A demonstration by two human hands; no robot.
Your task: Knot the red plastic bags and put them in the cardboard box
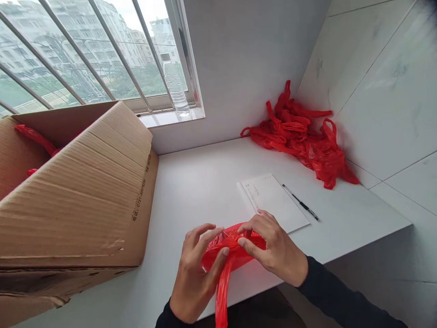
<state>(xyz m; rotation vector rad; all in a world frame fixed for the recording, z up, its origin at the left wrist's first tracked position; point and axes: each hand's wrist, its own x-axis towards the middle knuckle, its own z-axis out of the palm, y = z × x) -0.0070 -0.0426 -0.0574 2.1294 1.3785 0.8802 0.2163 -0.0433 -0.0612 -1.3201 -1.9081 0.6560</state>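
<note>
Red bag [235, 243] is held crosswise, its strip [222, 291] pointing nearward.

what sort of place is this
Probably a plain indoor workspace, though whether home or office isn't clear: a flat white tabletop stands near a metal-barred glass window overlooking pale buildings, and a white rectangular paper pad lies on it.
</note>
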